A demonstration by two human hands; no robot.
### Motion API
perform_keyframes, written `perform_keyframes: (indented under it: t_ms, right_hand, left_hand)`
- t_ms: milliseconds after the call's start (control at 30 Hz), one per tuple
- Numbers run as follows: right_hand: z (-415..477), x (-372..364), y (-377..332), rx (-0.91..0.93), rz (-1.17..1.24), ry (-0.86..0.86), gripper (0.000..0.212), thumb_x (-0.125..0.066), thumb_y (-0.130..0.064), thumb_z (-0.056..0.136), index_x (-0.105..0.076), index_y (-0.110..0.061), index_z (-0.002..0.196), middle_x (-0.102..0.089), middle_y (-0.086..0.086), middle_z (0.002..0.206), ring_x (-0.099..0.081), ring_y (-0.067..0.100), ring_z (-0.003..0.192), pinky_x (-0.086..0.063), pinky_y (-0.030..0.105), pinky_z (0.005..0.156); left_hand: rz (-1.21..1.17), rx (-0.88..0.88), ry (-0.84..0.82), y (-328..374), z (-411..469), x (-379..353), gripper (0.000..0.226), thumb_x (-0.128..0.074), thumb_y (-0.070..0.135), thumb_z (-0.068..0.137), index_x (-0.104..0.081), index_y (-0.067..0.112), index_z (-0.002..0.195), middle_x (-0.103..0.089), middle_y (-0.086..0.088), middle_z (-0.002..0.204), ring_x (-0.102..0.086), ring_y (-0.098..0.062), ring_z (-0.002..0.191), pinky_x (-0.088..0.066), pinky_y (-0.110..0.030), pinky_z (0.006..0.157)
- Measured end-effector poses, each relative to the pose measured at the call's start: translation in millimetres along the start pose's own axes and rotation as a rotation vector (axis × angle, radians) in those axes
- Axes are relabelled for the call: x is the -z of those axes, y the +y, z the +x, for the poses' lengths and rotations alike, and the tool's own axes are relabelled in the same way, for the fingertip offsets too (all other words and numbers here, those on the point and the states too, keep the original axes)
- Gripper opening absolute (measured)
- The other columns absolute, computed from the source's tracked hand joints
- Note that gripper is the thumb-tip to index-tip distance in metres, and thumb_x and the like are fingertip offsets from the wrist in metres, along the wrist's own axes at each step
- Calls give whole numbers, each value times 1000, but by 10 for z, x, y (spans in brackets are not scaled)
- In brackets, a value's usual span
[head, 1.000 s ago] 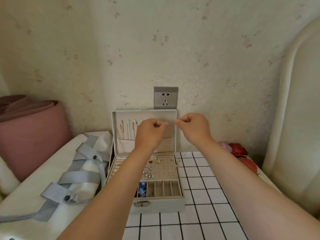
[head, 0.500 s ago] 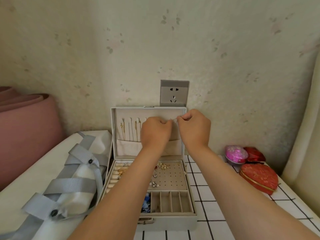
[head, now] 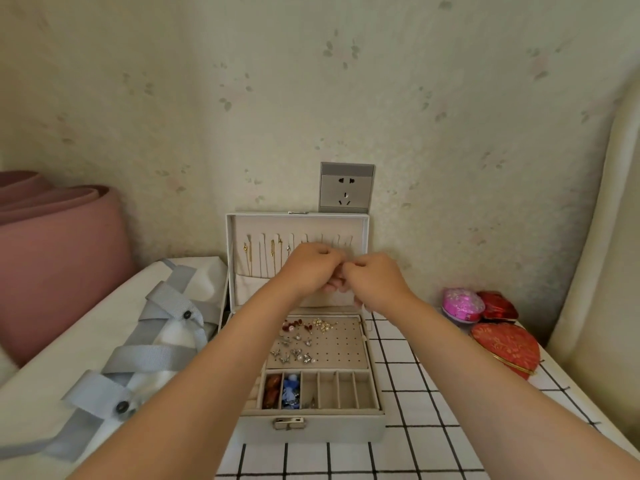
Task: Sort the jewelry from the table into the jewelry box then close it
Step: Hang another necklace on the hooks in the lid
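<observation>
Grid counter [head: 433, 393]; box [head: 332, 429] on it, open, clasp [head: 288, 423] side nearest, lid [head: 298, 223] upright against wall [head: 450, 150]. Left hand [head: 311, 268] and right hand [head: 375, 278] curled, fingertips meeting before the lid; held item can't tell. Necklaces [head: 272, 252] hang vertical in lid, earrings [head: 298, 341] lie inside box

The left hand [head: 313, 268] and right hand [head: 375, 282] met before the upright lid [head: 298, 225] of the pale grey leatherette jewelry box [head: 311, 427], knuckles toward the camera and fingertips hidden. Whether anything thin was pinched there could not be told. The hands covered the lid's lower right slots. The left forearm hid the box tray's left side. Left of the box, the pink rolled mat [head: 59, 258] was cut off by the frame edge.
</observation>
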State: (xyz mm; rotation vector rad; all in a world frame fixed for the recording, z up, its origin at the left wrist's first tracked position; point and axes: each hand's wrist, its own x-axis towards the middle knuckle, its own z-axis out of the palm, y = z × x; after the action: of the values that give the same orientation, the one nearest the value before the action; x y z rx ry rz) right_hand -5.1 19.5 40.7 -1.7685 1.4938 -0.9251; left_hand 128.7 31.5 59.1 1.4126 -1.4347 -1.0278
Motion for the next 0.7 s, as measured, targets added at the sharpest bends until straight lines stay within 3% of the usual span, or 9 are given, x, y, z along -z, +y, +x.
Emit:
perform_keyframes:
  t_ms: [67,133,267,333,400,500,600,700]
  right_hand:
    - [-77,31,-28,-111,122,-179,27,-56,-29,90,-71,-8,98,-76,7,92,-62,21,54,-42,26,45]
    - [-158,85,-40,-149,110,-315,27,-59,-33,90,-70,-13,105,-77,1,91,-62,19,61,-40,25,50]
    - [-259,248,-83,-103,-4,-391,14,-59,-24,96,-70,-17,91,-70,-2,75,-59,7,61,-44,19,57]
    - [-260,355,-106,-80,-70,-422,19,-57,-25,98,-71,-13,92,-72,2,86,-62,4,67,-50,18,70]
    - [-246,452,-118,-77,-164,-435,21,-59,-24,96,-73,-9,99,-74,7,99,-62,13,82,-51,28,86]
    - [-234,584,-130,-79,-253,-394,21,-58,-19,95,-74,-7,100,-73,4,91,-59,15,78,-48,26,76]
    - [-236,674,-135,-54,-250,-357,21,-59,-21,96,-74,-7,97,-72,2,82,-62,15,71,-47,24,70]
    - [-222,704,-111,-41,-208,-344,25,-60,-22,95,-74,-3,99,-74,12,89,-65,15,66,-48,22,66]
  left_hand:
    - [11,-12,-21,21,-36,5,22,-56,18,95,-72,3,90,-70,-12,71,-64,-19,64,-55,-29,62]
    - [44,-34,-45,48,-65,6,19,-57,20,95,-74,13,89,-72,-11,82,-62,-16,64,-53,-27,60]
    - [151,-26,-133,86,-122,-13,18,-54,26,97,-71,21,102,-67,2,85,-57,-8,68,-45,-22,57]
    - [182,-8,-161,68,-136,-68,13,-53,20,96,-65,17,101,-69,-6,91,-60,-13,73,-44,-26,59]
    - [162,25,-136,55,-155,-142,7,-54,12,93,-52,18,96,-68,-13,99,-63,-17,74,-44,-28,60]
    - [161,50,-143,25,-161,-223,14,-55,4,91,-51,18,88,-67,-9,92,-63,-15,67,-42,-26,56]
    - [218,70,-323,-41,-179,-288,14,-55,12,93,-62,14,105,-69,-2,97,-65,-10,69,-43,-24,58]
    - [132,66,-450,-56,-208,-381,24,-62,20,93,-62,10,114,-72,0,109,-64,-9,66,-43,-20,56]
